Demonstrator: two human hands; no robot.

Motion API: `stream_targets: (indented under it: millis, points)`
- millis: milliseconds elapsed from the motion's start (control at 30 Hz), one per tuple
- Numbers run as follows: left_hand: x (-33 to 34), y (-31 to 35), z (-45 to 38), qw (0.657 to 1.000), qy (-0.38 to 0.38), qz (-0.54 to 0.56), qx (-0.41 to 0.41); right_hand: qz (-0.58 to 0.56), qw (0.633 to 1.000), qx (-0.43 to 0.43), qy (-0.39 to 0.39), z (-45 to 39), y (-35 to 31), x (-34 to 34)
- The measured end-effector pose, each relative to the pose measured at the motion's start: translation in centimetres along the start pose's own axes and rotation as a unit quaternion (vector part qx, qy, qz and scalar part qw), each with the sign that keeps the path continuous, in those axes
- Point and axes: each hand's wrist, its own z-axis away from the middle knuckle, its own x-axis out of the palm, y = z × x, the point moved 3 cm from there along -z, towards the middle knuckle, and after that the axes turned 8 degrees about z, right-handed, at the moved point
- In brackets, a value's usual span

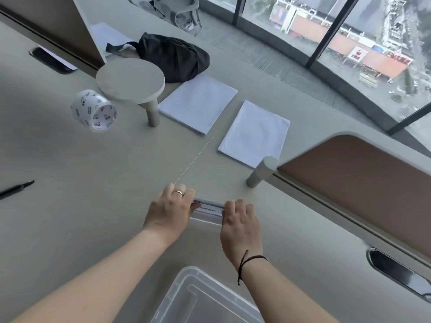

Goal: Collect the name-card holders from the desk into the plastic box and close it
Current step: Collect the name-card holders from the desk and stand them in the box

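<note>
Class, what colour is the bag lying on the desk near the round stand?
Black bag, seen in the head view.

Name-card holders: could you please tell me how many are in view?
1: a clear name-card holder on the desk, held between the left hand and right hand. Others may be out of frame.

We see a printed tape roll [94, 110] lying on its side, w/ two white paper stacks [197, 102] [254, 134] nearby, a black bag [173, 57] behind, and a black pen [16, 188] far left.
</note>
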Motion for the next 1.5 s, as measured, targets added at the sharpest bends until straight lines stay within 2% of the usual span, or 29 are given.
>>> stream_targets:
  millis: [200, 367, 500, 733, 967, 1167, 1400, 1500]
  points:
    - [0.1, 0.2, 0.0, 0.999, -0.024, 0.023, -0.026, 0.026, 1.000, -0.001, 0.008, -0.2, 0.2, 0.1]
    - [-1.0, 0.4, -0.7, 0.992, -0.095, 0.028, -0.084, 0.051, 0.998, -0.031, -0.020, -0.6, 0.3, -1.1]
    - [-3.6, 2.3, 0.4, 0.990, -0.119, 0.014, -0.075, 0.072, 0.996, -0.058, -0.015, 0.6, 1.5, -3.5]
    - [-9.8, 11.7, 2.1, 0.993, -0.115, -0.012, 0.029, 0.007, 0.998, -0.048, 0.030, 7.8, 8.1, -9.3]
    - [-14.4, 24.6, 3.4, 0.980, -0.112, -0.011, 0.163, -0.070, 0.997, -0.028, -0.007, 16.8, 17.8, -16.1]
    - [-15.6, 35.6, 5.7, 0.959, -0.157, -0.001, 0.236, -0.111, 0.991, 0.006, -0.071, 24.9, 25.3, -19.3]
    - [-16.7, 48.1, 9.8, 0.931, -0.116, -0.031, 0.345, -0.150, 0.985, 0.077, -0.021, 34.1, 33.2, -22.0]
    - [-16.6, 51.5, 11.2, 0.928, -0.118, -0.028, 0.352, -0.150, 0.985, 0.088, -0.018, 37.2, 35.7, -22.8]
